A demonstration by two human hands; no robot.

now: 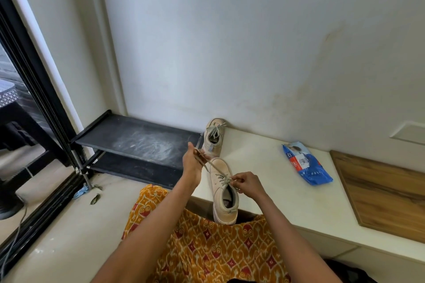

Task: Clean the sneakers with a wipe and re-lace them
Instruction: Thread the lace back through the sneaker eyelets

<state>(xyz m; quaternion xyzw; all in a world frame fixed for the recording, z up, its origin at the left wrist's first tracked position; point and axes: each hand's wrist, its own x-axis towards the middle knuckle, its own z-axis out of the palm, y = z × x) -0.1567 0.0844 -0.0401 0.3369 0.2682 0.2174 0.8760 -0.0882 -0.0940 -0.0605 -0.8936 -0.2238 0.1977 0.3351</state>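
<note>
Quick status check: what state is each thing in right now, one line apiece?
Near sneaker: heel over the ledge edge, lace partly threaded.
Lace: pulled taut between both hands.
Left hand: grips the lace end.
Right hand: pinches the lace at the eyelets.
Far sneaker: laced, toe toward the wall.
Wipes pack: lying flat on the ledge.
Shoe rack: dusty top shelf.

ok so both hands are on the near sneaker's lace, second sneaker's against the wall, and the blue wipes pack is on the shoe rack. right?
Not quite. The head view shows the blue wipes pack on the pale ledge, right of the sneakers, not on the shoe rack. Otherwise right: left hand and right hand pinch the lace of the near sneaker; the second sneaker is against the wall.
</note>
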